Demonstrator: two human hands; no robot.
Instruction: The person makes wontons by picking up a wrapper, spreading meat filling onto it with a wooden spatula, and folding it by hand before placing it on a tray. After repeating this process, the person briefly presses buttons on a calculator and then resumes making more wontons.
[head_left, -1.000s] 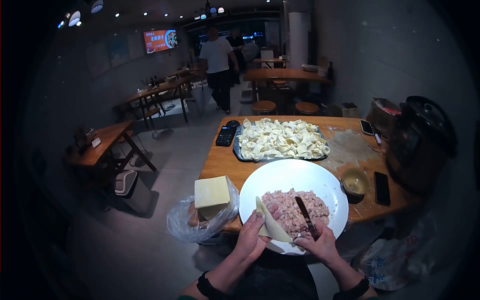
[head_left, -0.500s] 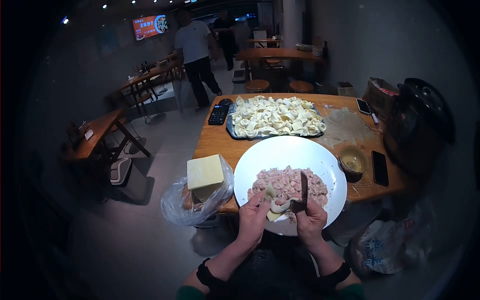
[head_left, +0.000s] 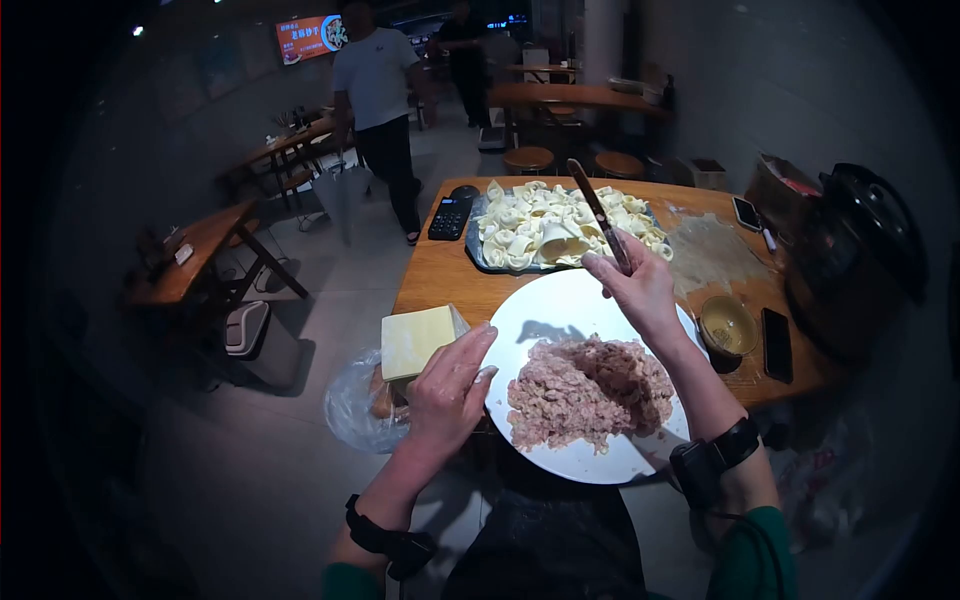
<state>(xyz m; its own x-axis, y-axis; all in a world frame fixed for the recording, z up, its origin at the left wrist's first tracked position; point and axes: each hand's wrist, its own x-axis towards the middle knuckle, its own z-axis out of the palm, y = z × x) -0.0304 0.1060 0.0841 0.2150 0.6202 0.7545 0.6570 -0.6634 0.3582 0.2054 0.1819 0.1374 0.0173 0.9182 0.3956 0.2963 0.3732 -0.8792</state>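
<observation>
My left hand is open, fingers stretched out beside the right edge of a stack of square yellow wrappers in a plastic bag. My right hand grips a narrow, flat dark spatula, which points up and away over the tray. A folded wonton lies at the tray's near edge, just beyond my right thumb and in front of many other wontons. Under my right forearm, a large white plate bears a mound of pink minced filling.
A small bowl and a phone lie to the plate's right, with a dark cooker beyond. A black calculator sits left of the tray. Two people are in the background among wooden tables.
My hands have parted from over the filling. The right carried the spatula forward to the tray, where the wonton now lies; the left moved left to the wrappers. A person in the background walked nearer.
</observation>
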